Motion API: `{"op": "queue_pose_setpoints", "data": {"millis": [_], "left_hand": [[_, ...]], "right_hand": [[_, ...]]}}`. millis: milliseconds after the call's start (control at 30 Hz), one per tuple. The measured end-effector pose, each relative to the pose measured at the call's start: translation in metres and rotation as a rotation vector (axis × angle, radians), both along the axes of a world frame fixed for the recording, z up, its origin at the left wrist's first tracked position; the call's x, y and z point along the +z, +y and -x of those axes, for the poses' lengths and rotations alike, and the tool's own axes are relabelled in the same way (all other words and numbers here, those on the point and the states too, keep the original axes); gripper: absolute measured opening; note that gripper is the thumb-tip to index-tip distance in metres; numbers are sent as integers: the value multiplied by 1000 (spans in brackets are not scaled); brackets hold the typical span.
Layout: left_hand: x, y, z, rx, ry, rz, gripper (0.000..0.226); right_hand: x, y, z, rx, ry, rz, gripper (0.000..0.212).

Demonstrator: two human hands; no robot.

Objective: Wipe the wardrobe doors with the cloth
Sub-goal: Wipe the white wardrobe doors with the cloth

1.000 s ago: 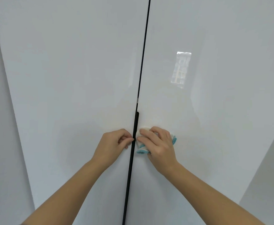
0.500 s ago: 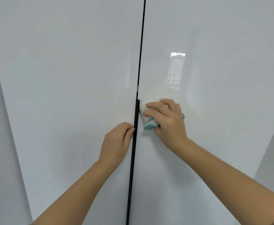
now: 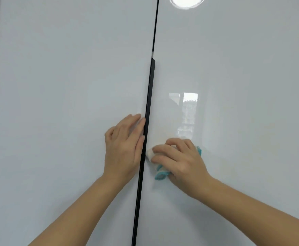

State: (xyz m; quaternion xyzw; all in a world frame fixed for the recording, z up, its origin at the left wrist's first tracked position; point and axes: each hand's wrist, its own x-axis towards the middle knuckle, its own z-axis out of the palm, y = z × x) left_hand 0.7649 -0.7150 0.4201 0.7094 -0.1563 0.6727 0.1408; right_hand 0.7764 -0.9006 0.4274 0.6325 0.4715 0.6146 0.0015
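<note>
A: Quick, where's the cloth (image 3: 160, 174)?
B: On the right door (image 3: 242, 121), low in the view, just right of the black handle strip (image 3: 149, 103) that runs down btw. the two doors. It's bunched up — white w/ teal edging — and pressed vs. the glossy panel. Its white end sits right by the strip; can't tell if they touch.
A: Who's got it?
B: Right hand (image 3: 182, 162). The grip is holding the cloth: fingers bent over the wad, knuckles raised, tips pointing left toward the strip. A teal corner pokes out below the hand, another bit at its right side.
A: And the other one?
B: Left hand (image 3: 123, 146) lies flat on the left door (image 3: 65, 103), grip wide, nothing in it. Fingers straight & together, pointing up; the thumb side runs along the strip's left edge.
A: Hands close?
B: Yes, near each other, only the strip btw. them. Both forearms are bare, coming in from the bottom.
A: Anything else on the doors?
B: Only on the right door: a window reflection (image 3: 187, 112) above the right hand and a round light glare (image 3: 186, 1) at the top edge. The strip starts partway down — above it there's just a thin dark gap.
</note>
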Motion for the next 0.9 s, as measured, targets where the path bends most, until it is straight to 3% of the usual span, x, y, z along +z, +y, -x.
{"op": "queue_pose_setpoints", "data": {"millis": [400, 733, 900], "left_hand": [[-16, -5, -22, -25, -133, 42, 46], [-18, -4, -23, 1, -145, 40, 55], [-18, -4, -24, 10, -174, 51, 54]], "right_hand": [[6, -3, -14, 54, -45, 51, 36], [133, 13, -11, 66, -13, -403, 35], [104, 5, -13, 119, -79, -306, 31]]}}
